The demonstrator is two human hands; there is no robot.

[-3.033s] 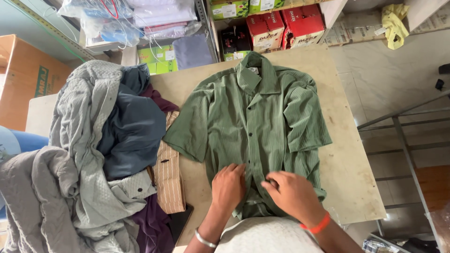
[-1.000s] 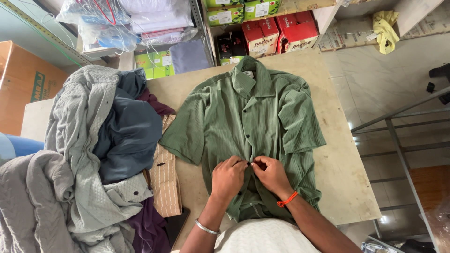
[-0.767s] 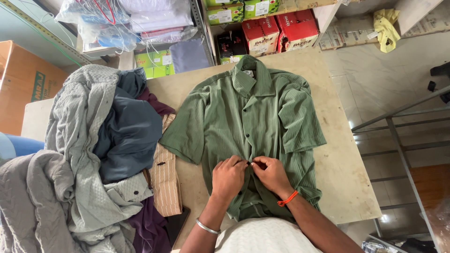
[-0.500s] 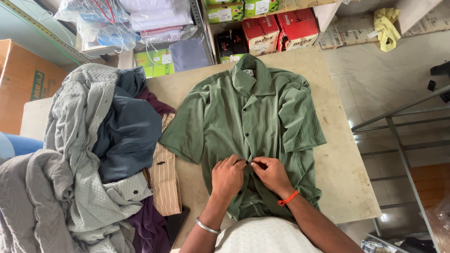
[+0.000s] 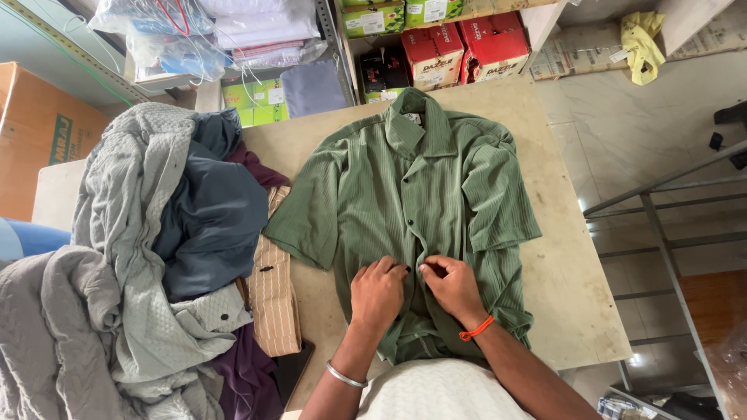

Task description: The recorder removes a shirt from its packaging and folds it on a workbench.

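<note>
We are lying a green shirt (image 5: pixel 405 210) flat, front up, across the middle of the table (image 5: pixel 576 311), collar toward the far edge. Our left hand (image 5: pixel 377 292) and right hand (image 5: pixel 453 286) are pinching its button strip near the near edge, fingertips closed on the cloth. A pile of clothes (image 5: pixel 148 257) is covering the left edge.

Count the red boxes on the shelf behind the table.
2. One red box stands just beyond the green shirt collar; the other red box sits right beside it, to its right. More may be hidden deeper in the shelf.
</note>
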